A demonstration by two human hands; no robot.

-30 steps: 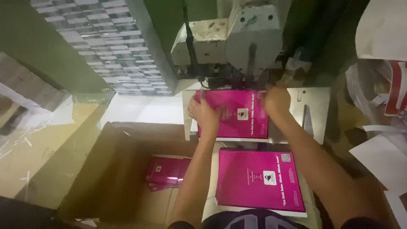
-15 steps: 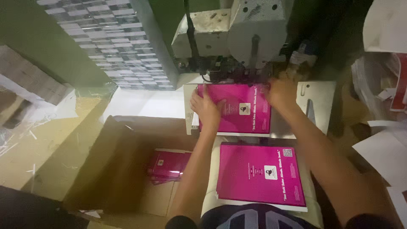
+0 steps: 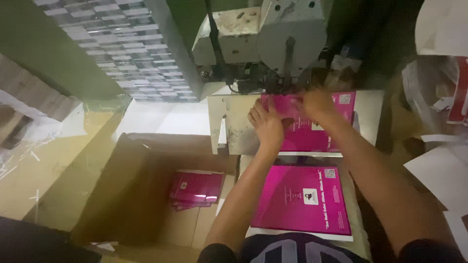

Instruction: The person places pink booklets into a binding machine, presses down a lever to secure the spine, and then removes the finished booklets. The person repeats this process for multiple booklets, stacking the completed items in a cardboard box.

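Magenta card (image 3: 317, 131) lies flat on the grey plate (image 3: 234, 126) of a machine (image 3: 273, 44), its top edge pushed under the machine's head. The left hand (image 3: 267, 125) rests palm down on the card's left part, fingers spread and pointing toward the machine; it presses the card rather than gripping it. The right hand (image 3: 319, 103) sits on the card's upper middle, just below the head, but it is blurred, so it cannot be told whether its fingers pinch the card or only press on it. The two hands are close together, almost touching.

Nearer the person, just below the plate, a stack (image 3: 302, 199) of the same magenta cards lies face up between the forearms. To the left, lower down, an open cardboard box (image 3: 131, 195) holds a few more magenta cards (image 3: 195, 189) on its bottom. White sheets (image 3: 438, 170) lie at the right edge of the view. Behind the box, at upper left, stands a tall pile (image 3: 126, 44) of grey and white printed sheets.
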